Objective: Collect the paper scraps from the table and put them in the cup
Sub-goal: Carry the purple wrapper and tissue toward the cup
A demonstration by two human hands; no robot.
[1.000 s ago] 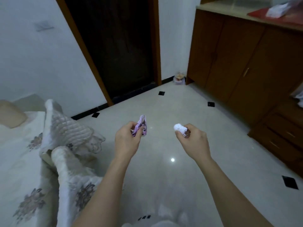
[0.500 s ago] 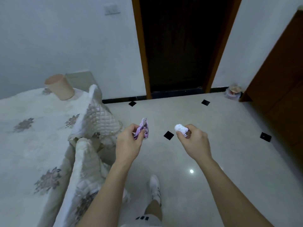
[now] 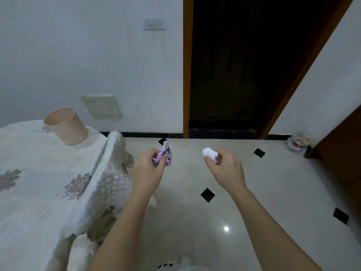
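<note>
**Two paper scraps held over the floor, cup standing on the surface**

A purple printed scrap (image 3: 166, 153) is pinched in the left hand (image 3: 148, 171), between the thumb and the curled fingers, with its upper end standing up above the fingers. A crumpled white scrap (image 3: 209, 152) is pinched at the fingertips of the right hand (image 3: 224, 169), whose other fingers are curled in; part of the wad is seen sticking out to the left of the hand. Both hands are held apart from each other, in the air over the pale tiled floor (image 3: 263, 192), with the bare forearms stretched forward.

The cup (image 3: 66, 126), peach-coloured with its mouth upward, is seen standing near the far corner of the surface (image 3: 29, 192), to the left of the hands and well apart from them. The surface is covered by a quilted floral cloth (image 3: 105, 182), whose folded edge hangs just beside the left forearm.

Behind, a dark doorway (image 3: 244, 65) is framed in wood, a switch plate (image 3: 153, 23) is set in the wall, and a small container (image 3: 298, 144) is seen on the floor near a wooden cabinet (image 3: 340, 153).
</note>
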